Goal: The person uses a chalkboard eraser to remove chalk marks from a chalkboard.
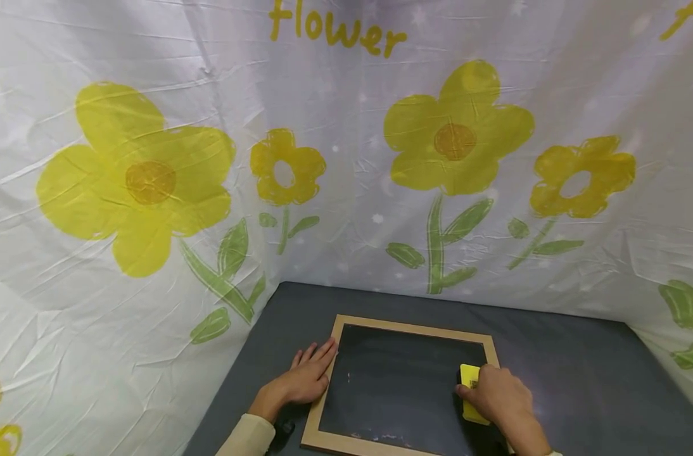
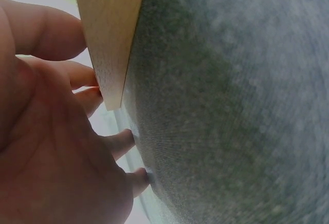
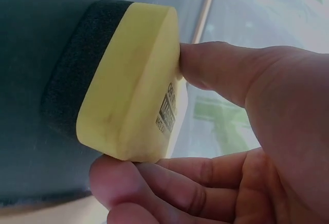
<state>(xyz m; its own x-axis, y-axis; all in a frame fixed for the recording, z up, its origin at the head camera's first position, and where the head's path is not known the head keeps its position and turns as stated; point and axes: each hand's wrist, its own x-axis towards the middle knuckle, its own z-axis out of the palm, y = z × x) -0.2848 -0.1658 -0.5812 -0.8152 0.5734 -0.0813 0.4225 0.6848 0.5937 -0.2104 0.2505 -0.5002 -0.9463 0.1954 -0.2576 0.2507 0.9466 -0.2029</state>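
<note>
A small chalkboard (image 1: 400, 386) in a pale wooden frame (image 1: 329, 370) lies flat on a dark grey table cover (image 1: 580, 373). My right hand (image 1: 497, 396) grips a yellow eraser (image 1: 470, 380) with a black felt underside (image 3: 74, 75), pressing it on the board's right part; thumb and fingers (image 3: 216, 70) pinch its sides. My left hand (image 1: 306, 377) lies flat with straight fingers on the cover, touching the frame's left edge (image 2: 110, 34). Faint chalk traces remain near the board's lower edge.
A white cloth (image 1: 346, 158) printed with yellow flowers hangs as walls behind and on both sides of the table. Bare grey cover stretches to the right of the board (image 1: 597, 392) and behind it.
</note>
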